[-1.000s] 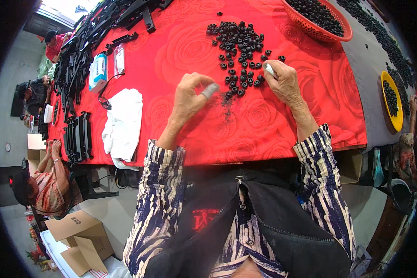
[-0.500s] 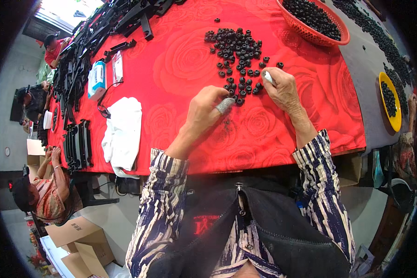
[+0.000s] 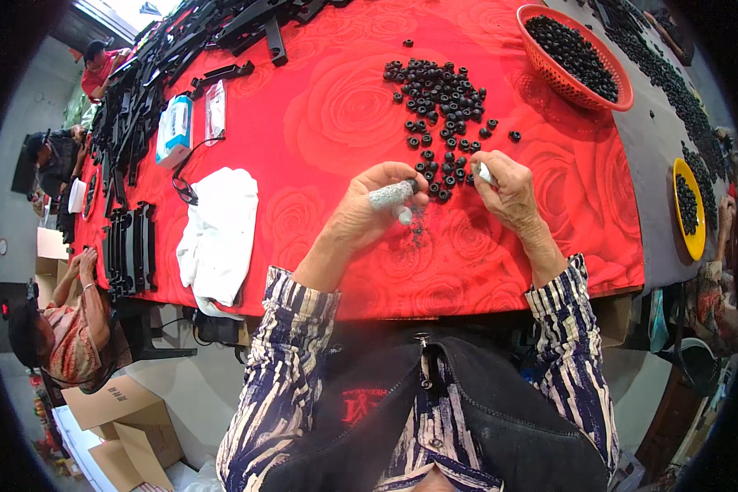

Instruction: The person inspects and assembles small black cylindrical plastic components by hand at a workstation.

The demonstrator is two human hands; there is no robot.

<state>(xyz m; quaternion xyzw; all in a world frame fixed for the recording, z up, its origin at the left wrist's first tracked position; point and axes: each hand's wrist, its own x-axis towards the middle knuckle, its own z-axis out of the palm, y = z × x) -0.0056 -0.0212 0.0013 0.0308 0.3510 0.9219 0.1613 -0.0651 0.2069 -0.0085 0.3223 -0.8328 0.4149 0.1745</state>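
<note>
Small round black parts with a hole in the middle [image 3: 441, 94] lie in a loose pile on the red rose-patterned tablecloth. At the pile's near edge, my left hand [image 3: 367, 205] pinches one such black part [image 3: 415, 186] between thumb and wrapped fingertip; grey-white tape covers that finger, and the thumb tip is wrapped too. My right hand [image 3: 512, 195] is closed just right of the pile, with a white wrapping at its thumb. Whatever its curled fingers hold is hidden. Dark crumbs [image 3: 418, 234] are scattered on the cloth below my left hand.
A red plastic basket [image 3: 541, 70] full of black parts stands at the far right. Beyond it, a yellow plate [image 3: 699, 244] holds more. Long black plastic pieces [image 3: 127, 123] are heaped at left, near a white cloth [image 3: 217, 234] and blue-white box [image 3: 175, 131]. Other people sit around the table.
My left hand has turned and lifted slightly off the pile, now showing a black part at its fingertips. My right hand stays closed beside the pile. The whole view has shifted a little.
</note>
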